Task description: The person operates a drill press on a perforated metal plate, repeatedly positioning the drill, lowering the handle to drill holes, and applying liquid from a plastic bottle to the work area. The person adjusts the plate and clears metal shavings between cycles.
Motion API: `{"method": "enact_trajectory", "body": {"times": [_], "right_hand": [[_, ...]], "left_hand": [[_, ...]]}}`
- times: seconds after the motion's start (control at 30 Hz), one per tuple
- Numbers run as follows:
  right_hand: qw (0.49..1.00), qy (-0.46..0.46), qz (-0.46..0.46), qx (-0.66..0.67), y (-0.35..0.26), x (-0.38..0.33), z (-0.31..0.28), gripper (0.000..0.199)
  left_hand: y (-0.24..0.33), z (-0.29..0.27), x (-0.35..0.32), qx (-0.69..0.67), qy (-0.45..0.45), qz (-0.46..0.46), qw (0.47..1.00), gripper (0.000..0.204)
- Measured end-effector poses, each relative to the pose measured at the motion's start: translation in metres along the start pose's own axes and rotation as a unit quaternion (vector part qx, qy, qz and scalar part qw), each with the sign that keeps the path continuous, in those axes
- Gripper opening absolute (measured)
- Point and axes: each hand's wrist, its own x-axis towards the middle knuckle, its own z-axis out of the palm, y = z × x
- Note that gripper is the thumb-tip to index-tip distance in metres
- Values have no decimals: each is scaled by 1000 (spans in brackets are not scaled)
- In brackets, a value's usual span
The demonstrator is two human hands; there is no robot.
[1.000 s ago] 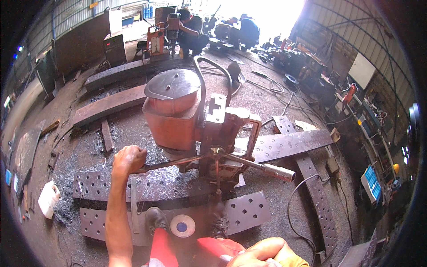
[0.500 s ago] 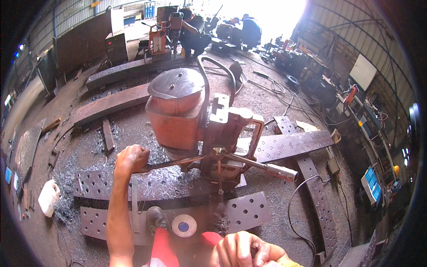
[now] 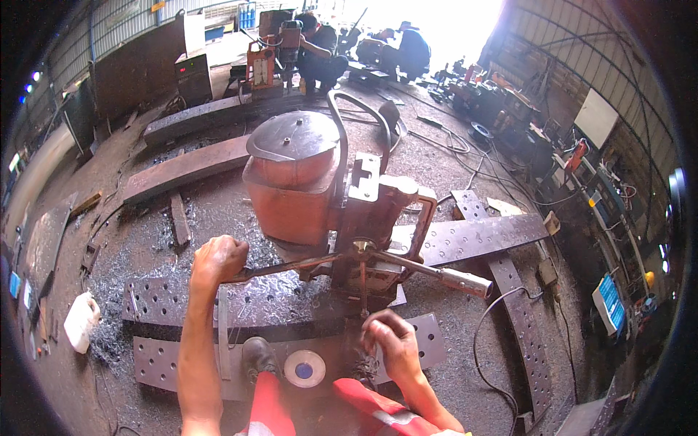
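Note:
A magnetic drill [image 3: 294, 192] with a rusty orange motor housing and a dark round cap stands upright in front of me. My left hand [image 3: 217, 261] is wrapped round the outer end of its left feed handle [image 3: 291, 266]. A second spoke with a metal sleeve [image 3: 465, 282] points to the right, and a third hangs down toward me. My right hand [image 3: 392, 343], fingers curled, is just below that lower spoke's tip; whether it touches the spoke or holds something is unclear. Beneath the drill is a drilled steel plate [image 3: 167, 298] strewn with metal shavings.
Another perforated plate [image 3: 156, 360] lies at my feet, with a round white disc [image 3: 305, 369] between them. A white jug [image 3: 81, 322] stands left. Cables [image 3: 476, 338] cross the floor at right, near long perforated plates [image 3: 520, 338]. Other people [image 3: 320, 58] crouch farther back.
My right hand has moved up and forward from near my lap to the drill's lower spoke. My left hand stays on the left handle.

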Motion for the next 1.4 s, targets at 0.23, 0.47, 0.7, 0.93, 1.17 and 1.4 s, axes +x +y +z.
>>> {"method": "enact_trajectory", "body": {"times": [0.23, 0.47, 0.7, 0.93, 1.17, 1.4], "right_hand": [[940, 170, -87, -282, 99, 35, -48, 55], [974, 74, 19, -214, 167, 63, -63, 38], [976, 18, 100, -193, 188, 89, -75, 35], [958, 79, 92, -261, 192, 96, -69, 45], [954, 86, 78, -276, 199, 98, -73, 44], [956, 97, 57, -269, 199, 97, -70, 43]], "left_hand": [[6, -5, -2, 7, -5, -5, 1000, 42], [6, -4, 0, 1, -16, -18, 1000, 42], [4, -1, 1, -5, -6, -16, 1000, 42], [2, 0, 1, -12, 9, 0, 1000, 42], [-2, 5, 4, -15, 33, -3, 999, 43], [-5, 7, 4, -44, 45, 3, 998, 45]]}}
